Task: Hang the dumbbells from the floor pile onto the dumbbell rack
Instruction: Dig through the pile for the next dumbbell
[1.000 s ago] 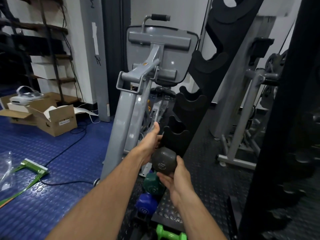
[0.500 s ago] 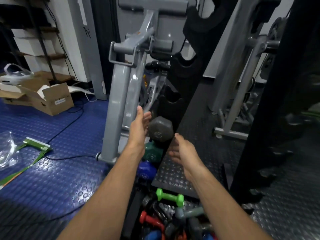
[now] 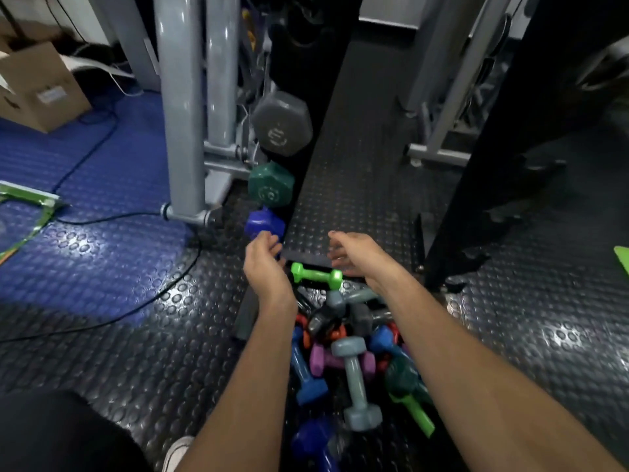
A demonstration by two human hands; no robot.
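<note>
Both hands hang over the floor pile (image 3: 343,352) of dumbbells, and neither holds anything; the left hand (image 3: 263,258) has its fingers loosely curled, relaxed, its fingertips just in front of the blue dumbbell (image 3: 264,223) at the bottom of the rack; the right hand (image 3: 354,253) is released too, fingers spread and slightly blurred, palm turned towards the left hand; between the two hands lies a bright green dumbbell (image 3: 316,275) at the far edge of the pile, touching neither hand.

The dumbbell rack (image 3: 306,46) stands as a dark upright column ahead; three dumbbells sit on it, one above the other, seen end-on: a grey hexagonal dumbbell (image 3: 281,122) uppermost, a dark green dumbbell (image 3: 270,185) below it, and the blue one lowest.

The pile itself lies on the black studded floor (image 3: 136,352), a jumble of colours; a pale grey-blue dumbbell (image 3: 355,379) lies on top near the middle, a purple dumbbell (image 3: 326,359) partly under it, a mid-blue dumbbell (image 3: 304,373) along the left forearm, and a deep blue dumbbell (image 3: 315,441) nearest the camera.

To the left stands a grey machine frame (image 3: 180,107); a black cable (image 3: 102,219) runs across the blue mat (image 3: 102,172); a cardboard box (image 3: 37,86) sits at the far left.
</note>
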